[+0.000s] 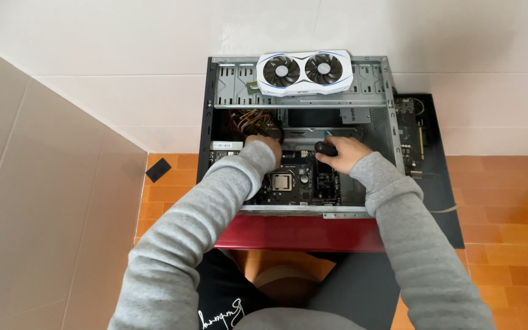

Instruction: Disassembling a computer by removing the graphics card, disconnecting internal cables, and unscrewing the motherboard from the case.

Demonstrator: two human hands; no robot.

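Where the person's grey sleeves reach forward from the lap, an open computer case (392,116) lies on its side on a low red stand (300,233) set on the orange tiled floor (508,232), with its side panel off and its interior exposed. Nearest the viewer inside the case sits a dark motherboard (297,183), already resting on the case's tray, with a square silver processor (281,181) seated in its socket and no cooler over it; whether the board is fully screwed down cannot be told. The left hand (264,145) is curled with its fingers together at the board's far left corner, and what it grips, if anything, is hidden. The right hand (343,153) is clamped on the black handle of a screwdriver (324,148) held over the board's far right area, so fastening appears to be under way. Beyond the hands a bundle of coloured power cables (255,122) lies loose in the far left compartment, unconnected as far as can be seen. Farthest off, a white twin-fan graphics card (304,72) rests across the case's upper frame, not yet fitted. A second circuit board (412,137) lies on a dark mat (441,195) to the right, outside the case.
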